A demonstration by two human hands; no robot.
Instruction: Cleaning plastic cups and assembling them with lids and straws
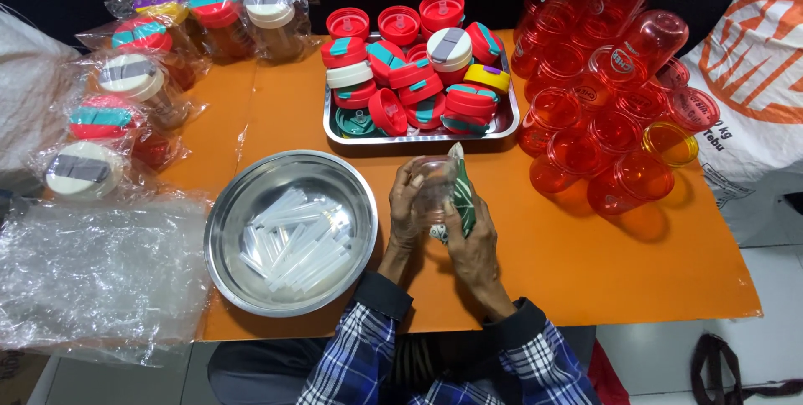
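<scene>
My left hand [406, 208] and my right hand [473, 248] are together over the orange table [585, 271], both gripping a clear plastic cup [435, 183] held upside down. A green and white cloth [462, 196] is pressed against the cup under my right hand. A round steel bowl [242, 196] with several clear plastic straws [297, 242] sits just left of my hands. Behind my hands a steel tray [502, 125] holds several red, white and yellow lids.
Stacks of red clear cups [602, 79] lie on their sides at the right, with one yellow cup [669, 141]. Bagged cups with lids [134, 79] crowd the left side. Loose clear plastic bags [92, 271] lie at the near left. A white sack [753, 79] stands at far right.
</scene>
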